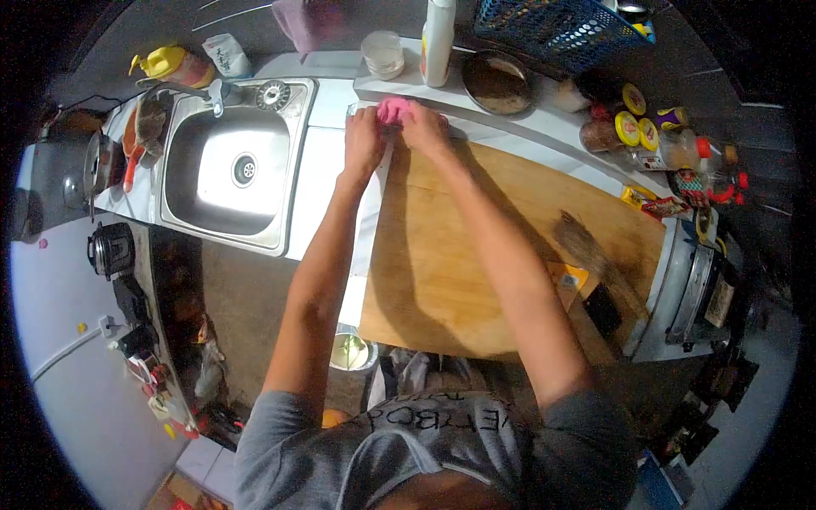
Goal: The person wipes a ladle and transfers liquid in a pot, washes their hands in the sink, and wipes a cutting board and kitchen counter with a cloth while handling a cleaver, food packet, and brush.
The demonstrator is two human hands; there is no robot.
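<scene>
Both my arms reach forward to the far side of the counter. My right hand (425, 127) is closed on a bunched pink cloth (393, 110), by the raised ledge (463, 110) at the back. Close beside it, my left hand (365, 138) has its fingers curled at the cloth's left side. A small clear edge (351, 109) shows past those fingers; what it belongs to is too small to tell. Below the hands lies a large wooden board (459, 246). A stainless steel sink (293, 170) is set in the counter left of my left hand.
On the ledge stand clear stacked bowls (382, 55), a white bottle (438, 42) and a round pan (497, 82). Jars (627, 127) and bottles crowd the right. A whisk broom (595, 251) lies on the board, near a gas stove (697, 293). An open bin (349, 350) sits below the counter.
</scene>
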